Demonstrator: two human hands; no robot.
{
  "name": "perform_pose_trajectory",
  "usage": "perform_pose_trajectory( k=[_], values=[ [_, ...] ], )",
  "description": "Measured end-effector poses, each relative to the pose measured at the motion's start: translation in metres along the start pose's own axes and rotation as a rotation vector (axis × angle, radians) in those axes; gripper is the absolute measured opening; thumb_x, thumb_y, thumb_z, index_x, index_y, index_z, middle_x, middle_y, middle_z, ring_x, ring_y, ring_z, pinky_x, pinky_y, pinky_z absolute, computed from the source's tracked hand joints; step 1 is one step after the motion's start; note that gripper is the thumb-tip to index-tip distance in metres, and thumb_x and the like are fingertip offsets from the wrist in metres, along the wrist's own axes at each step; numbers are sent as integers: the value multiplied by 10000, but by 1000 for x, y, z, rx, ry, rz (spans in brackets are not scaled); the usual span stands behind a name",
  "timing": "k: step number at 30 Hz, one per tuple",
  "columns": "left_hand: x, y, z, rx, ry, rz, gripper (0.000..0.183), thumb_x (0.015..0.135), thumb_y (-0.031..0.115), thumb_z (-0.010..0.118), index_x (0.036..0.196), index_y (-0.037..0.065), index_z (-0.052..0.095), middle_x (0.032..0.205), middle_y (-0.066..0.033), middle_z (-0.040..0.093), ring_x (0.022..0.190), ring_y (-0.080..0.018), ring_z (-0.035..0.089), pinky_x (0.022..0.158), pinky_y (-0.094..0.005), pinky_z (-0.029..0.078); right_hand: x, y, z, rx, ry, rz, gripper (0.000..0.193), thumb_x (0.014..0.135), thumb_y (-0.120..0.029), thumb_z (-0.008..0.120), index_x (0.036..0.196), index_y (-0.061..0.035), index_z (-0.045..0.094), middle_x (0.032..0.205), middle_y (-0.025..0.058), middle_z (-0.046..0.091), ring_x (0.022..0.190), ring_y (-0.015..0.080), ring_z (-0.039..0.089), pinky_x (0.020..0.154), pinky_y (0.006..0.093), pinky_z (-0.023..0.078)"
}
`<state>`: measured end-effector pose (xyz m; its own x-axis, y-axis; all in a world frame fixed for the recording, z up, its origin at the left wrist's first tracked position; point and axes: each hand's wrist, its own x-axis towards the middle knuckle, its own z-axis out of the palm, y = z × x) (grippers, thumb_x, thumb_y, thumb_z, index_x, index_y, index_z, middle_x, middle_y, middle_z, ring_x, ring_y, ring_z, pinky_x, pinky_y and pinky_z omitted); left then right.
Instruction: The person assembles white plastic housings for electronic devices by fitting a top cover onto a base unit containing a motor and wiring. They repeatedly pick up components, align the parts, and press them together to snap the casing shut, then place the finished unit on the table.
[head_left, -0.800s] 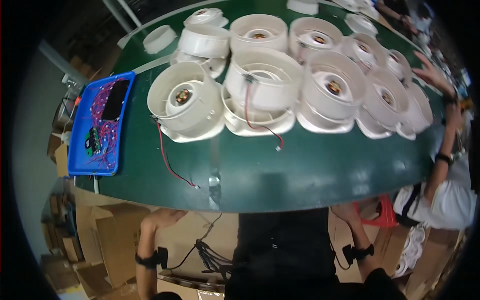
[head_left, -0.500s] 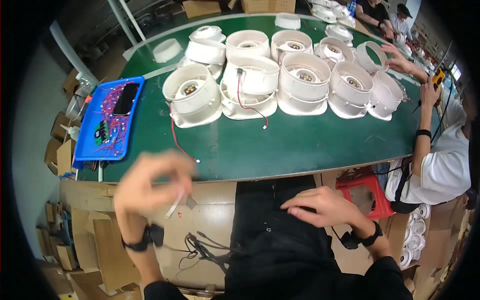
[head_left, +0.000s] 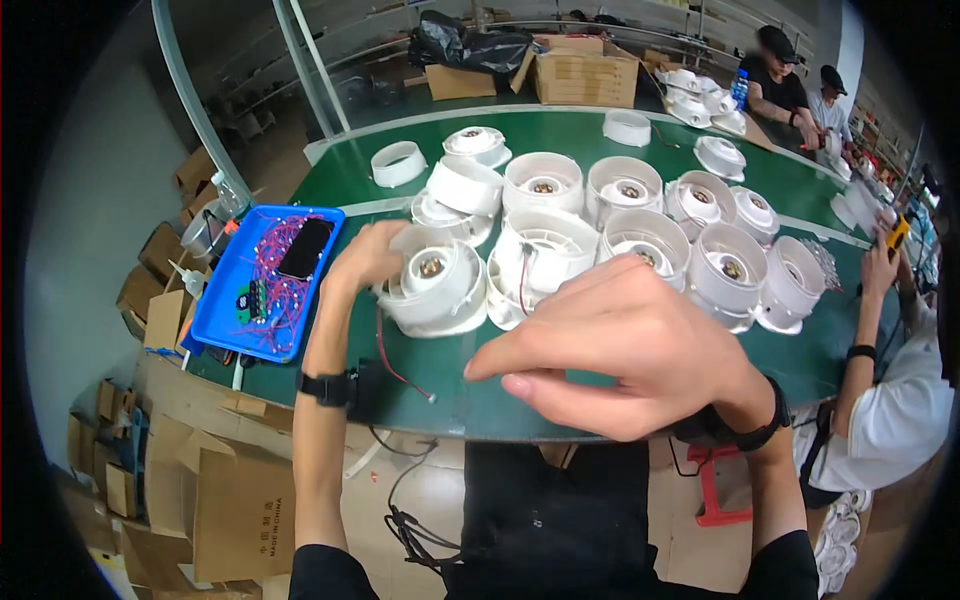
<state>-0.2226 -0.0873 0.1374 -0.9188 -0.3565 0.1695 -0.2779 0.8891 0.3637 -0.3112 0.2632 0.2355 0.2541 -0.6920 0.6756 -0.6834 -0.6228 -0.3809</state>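
My left hand (head_left: 368, 258) is at the left side of the front-left white round housing (head_left: 432, 285), its fingers curled onto the rim. That housing has a brass-coloured centre, and a red-and-black wire (head_left: 388, 360) with a small white plug hangs from it onto the table. Over the table's front edge hovers my right hand (head_left: 625, 345), nearer to me than the housings. Its index finger and thumb are stretched to the left, slightly apart, with nothing visible between them. Behind it stands another white housing (head_left: 545, 245) with its own red wire, partly hidden by the hand.
Several more white housings (head_left: 728, 265) fill the green table (head_left: 400, 200). A blue tray (head_left: 225, 335) at the left holds red wires, a green circuit board and a black phone-like slab. On the right a co-worker's hand (head_left: 880, 265) holds a yellow-and-black tool. Cardboard boxes (head_left: 585, 75) stand at the back.
The view has tilted up. My left hand has moved forward from before the table edge to the front-left housing. My right hand has risen from above my lap to over the table.
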Motion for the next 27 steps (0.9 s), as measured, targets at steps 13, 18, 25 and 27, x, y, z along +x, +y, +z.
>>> perform_pose_trajectory(
  k=[13,18,25,27],
  values=[
    [-59,35,-23,-94,-136,-208,331,788,25,633,1117,-11,652,934,-176,708,832,-220,689,764,-348,540,6,72,-79,-84,-114,-112,173,811,-17,631,947,39,721,680,117,664,549,221,632,506,301,479],
    [-93,14,-36,138,-12,-234,337,736,-7,594,1069,-15,649,900,-225,696,844,-330,708,761,-393,534,-6,84,-89,-120,-4,-11,148,839,-26,624,949,21,712,710,122,673,586,215,645,540,298,493],
    [-103,-5,-34,141,105,-268,356,746,-5,602,1100,-7,636,943,-226,702,913,-360,697,810,-390,525,0,75,-43,-40,-396,102,99,833,-81,623,873,-11,682,685,157,649,614,298,653,541,360,514],
    [-106,2,-33,89,84,-322,344,758,-4,609,1101,-2,635,944,-214,704,899,-348,700,813,-377,521,0,80,-21,-123,-523,173,119,824,-124,633,845,-12,665,696,182,647,646,345,656,556,401,521]
  ],
)
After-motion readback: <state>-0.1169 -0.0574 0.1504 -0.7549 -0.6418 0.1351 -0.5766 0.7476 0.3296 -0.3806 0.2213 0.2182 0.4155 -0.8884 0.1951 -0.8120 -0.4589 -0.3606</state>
